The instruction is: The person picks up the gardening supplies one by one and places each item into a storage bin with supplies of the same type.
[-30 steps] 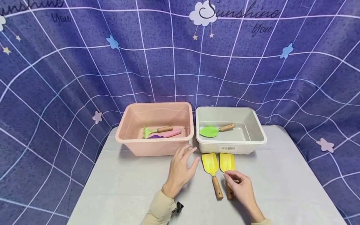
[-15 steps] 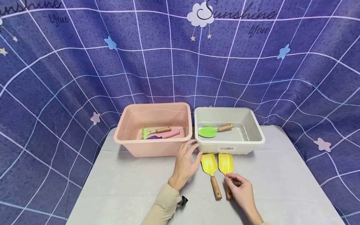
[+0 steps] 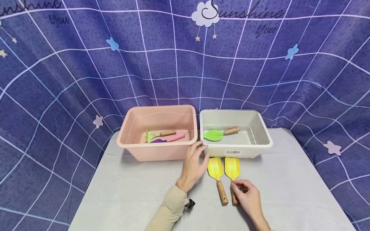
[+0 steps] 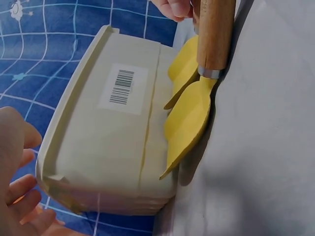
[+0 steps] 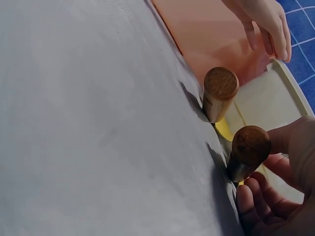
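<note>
Two yellow hand shovels with wooden handles lie side by side on the table, blades toward the light grey bin [image 3: 235, 151]. My right hand [image 3: 249, 194] pinches the right shovel [image 3: 232, 167] at the top of its handle, thumb and fingertips on either side. Part of that handle is hidden behind the hand in the head view. Left of it lies the other shovel [image 3: 222, 192], which no hand touches. My left hand [image 3: 193, 166] has its fingers spread loosely at the grey bin's near left corner, beside the pink bin [image 3: 162, 152]; it holds nothing.
In the pink bin are a green rake [image 3: 150, 136] with a wooden handle and a purple tool with a pink handle [image 3: 175, 137]. A green leaf-shaped trowel [image 3: 214, 135] lies in the grey bin. A patterned blue curtain [image 3: 162, 64] hangs behind the bins.
My left hand has moved right and forward to the grey bin's corner. The right thumb and fingertips have come down slightly onto the right shovel's handle; both shovels lie where they were.
</note>
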### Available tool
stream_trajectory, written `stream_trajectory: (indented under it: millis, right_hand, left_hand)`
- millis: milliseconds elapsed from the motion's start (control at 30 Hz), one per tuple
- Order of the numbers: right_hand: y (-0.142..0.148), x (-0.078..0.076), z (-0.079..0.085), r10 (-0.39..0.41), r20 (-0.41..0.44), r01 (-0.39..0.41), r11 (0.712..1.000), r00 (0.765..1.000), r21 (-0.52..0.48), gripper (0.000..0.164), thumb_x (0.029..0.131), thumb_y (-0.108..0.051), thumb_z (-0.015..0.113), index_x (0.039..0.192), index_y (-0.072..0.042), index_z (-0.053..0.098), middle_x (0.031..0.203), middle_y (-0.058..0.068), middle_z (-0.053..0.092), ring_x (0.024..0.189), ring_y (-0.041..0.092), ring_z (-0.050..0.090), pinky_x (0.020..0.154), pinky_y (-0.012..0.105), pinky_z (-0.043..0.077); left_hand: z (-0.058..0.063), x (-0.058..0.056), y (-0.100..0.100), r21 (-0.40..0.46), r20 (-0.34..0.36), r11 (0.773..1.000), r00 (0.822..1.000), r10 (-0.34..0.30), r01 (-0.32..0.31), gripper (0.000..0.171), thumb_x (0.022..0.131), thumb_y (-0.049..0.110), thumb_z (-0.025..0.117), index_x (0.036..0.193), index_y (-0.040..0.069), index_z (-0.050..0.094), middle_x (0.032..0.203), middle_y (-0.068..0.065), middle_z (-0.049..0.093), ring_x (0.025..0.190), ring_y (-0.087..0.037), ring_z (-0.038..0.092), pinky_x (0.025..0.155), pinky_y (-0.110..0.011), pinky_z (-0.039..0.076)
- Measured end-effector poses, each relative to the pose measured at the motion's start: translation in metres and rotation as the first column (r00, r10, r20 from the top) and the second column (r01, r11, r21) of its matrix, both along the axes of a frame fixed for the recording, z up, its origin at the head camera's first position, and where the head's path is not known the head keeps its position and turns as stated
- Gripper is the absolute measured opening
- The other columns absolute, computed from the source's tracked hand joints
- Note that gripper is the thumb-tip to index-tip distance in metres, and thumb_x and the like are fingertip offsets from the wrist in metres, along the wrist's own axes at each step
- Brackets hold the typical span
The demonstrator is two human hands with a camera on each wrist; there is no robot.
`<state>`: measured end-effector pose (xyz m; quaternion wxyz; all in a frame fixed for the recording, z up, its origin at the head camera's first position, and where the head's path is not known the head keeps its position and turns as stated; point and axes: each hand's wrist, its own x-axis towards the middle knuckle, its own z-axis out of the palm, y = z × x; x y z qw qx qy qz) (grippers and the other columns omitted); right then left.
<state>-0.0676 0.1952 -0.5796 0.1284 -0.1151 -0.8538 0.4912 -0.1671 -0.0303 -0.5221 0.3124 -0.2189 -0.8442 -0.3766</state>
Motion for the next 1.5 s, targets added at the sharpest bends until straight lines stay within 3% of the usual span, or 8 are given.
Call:
stream_trajectory:
  millis: [133, 333, 500, 600, 767, 933, 1300, 1500]
  right_hand:
    - [-0.003, -0.001, -0.001, -0.001, 0.019, 0.000, 0.999, 1.000, 0.033, 0.009, 0.087, -0.009, 0.084, 0.096, -0.012, 0.082, 0.089, 0.002, 0.075, 0.069, -0.001, 0.062, 0.065, 0.013, 0.052]
    - [-0.009, -0.001, 0.005, 0.008, 0.089, -0.016, 0.996, 0.996, 0.090, 0.019, 0.088, -0.015, 0.083, 0.106, -0.008, 0.080, 0.090, 0.003, 0.075, 0.074, 0.002, 0.062, 0.067, 0.015, 0.053]
    - [-0.011, -0.001, 0.010, 0.012, 0.129, -0.036, 0.982, 0.992, 0.184, 0.031, 0.085, -0.020, 0.087, 0.110, -0.005, 0.077, 0.086, 0.001, 0.073, 0.075, 0.007, 0.061, 0.068, 0.020, 0.051]
    - [-0.012, -0.002, 0.009, -0.001, 0.122, -0.027, 0.973, 0.993, 0.229, 0.034, 0.083, -0.022, 0.088, 0.110, -0.005, 0.077, 0.084, 0.001, 0.071, 0.074, 0.009, 0.059, 0.067, 0.023, 0.049]
    - [-0.015, -0.003, 0.006, -0.033, 0.113, 0.001, 0.964, 0.993, 0.268, 0.032, 0.082, -0.022, 0.088, 0.107, -0.005, 0.076, 0.083, 0.002, 0.069, 0.072, 0.012, 0.058, 0.066, 0.027, 0.046]
    - [-0.018, -0.004, 0.006, -0.041, 0.110, 0.009, 0.961, 0.993, 0.275, 0.031, 0.083, -0.021, 0.086, 0.107, -0.004, 0.076, 0.083, 0.003, 0.069, 0.072, 0.013, 0.058, 0.065, 0.028, 0.045]
    - [-0.016, -0.004, 0.014, -0.055, 0.127, 0.012, 0.948, 0.990, 0.319, 0.028, 0.085, -0.019, 0.082, 0.105, 0.000, 0.080, 0.078, 0.005, 0.071, 0.068, 0.018, 0.061, 0.062, 0.033, 0.047]
    - [-0.008, -0.001, 0.018, -0.091, 0.232, 0.004, 0.937, 0.968, 0.349, 0.036, 0.088, -0.028, 0.075, 0.115, -0.004, 0.079, 0.085, 0.005, 0.074, 0.070, 0.020, 0.063, 0.056, 0.034, 0.043]
  left_hand:
    - [0.000, -0.002, 0.002, -0.008, -0.016, 1.000, 1.000, -0.002, 0.002, 0.032, 0.093, 0.017, 0.077, 0.125, 0.008, 0.075, 0.139, -0.011, 0.067, 0.132, -0.028, 0.063, 0.113, -0.042, 0.052]
    - [0.004, -0.006, 0.007, -0.055, 0.017, 0.999, 1.000, -0.001, 0.002, 0.034, 0.097, 0.019, 0.073, 0.129, 0.007, 0.073, 0.140, -0.010, 0.067, 0.139, -0.026, 0.059, 0.123, -0.039, 0.044]
    - [0.009, -0.009, 0.010, -0.115, 0.058, 0.993, 0.998, 0.022, -0.015, 0.036, 0.100, 0.020, 0.068, 0.133, 0.006, 0.072, 0.137, -0.007, 0.070, 0.142, -0.026, 0.057, 0.127, -0.038, 0.040]
    - [0.006, -0.012, 0.013, -0.139, 0.047, 0.990, 0.998, 0.039, -0.032, 0.037, 0.100, 0.022, 0.068, 0.134, 0.008, 0.071, 0.134, -0.005, 0.071, 0.141, -0.026, 0.057, 0.125, -0.039, 0.042]
    - [-0.004, -0.015, 0.018, -0.092, -0.030, 0.993, 0.997, 0.065, -0.067, 0.032, 0.100, 0.022, 0.070, 0.129, 0.010, 0.075, 0.128, -0.004, 0.072, 0.137, -0.026, 0.059, 0.120, -0.040, 0.047]
    - [-0.006, -0.018, 0.020, -0.056, -0.073, 0.994, 0.993, 0.091, -0.095, 0.026, 0.101, 0.021, 0.070, 0.124, 0.011, 0.078, 0.123, -0.003, 0.074, 0.133, -0.026, 0.063, 0.118, -0.039, 0.049]
    - [-0.004, -0.020, 0.025, -0.001, -0.101, 0.996, 0.991, 0.093, -0.093, 0.023, 0.098, 0.015, 0.073, 0.119, 0.008, 0.080, 0.118, -0.005, 0.076, 0.129, -0.030, 0.065, 0.117, -0.039, 0.050]
    - [-0.006, -0.017, 0.028, -0.004, -0.072, 0.996, 0.993, 0.089, -0.089, 0.023, 0.100, 0.017, 0.072, 0.120, 0.010, 0.080, 0.120, -0.004, 0.076, 0.131, -0.028, 0.064, 0.119, -0.038, 0.049]
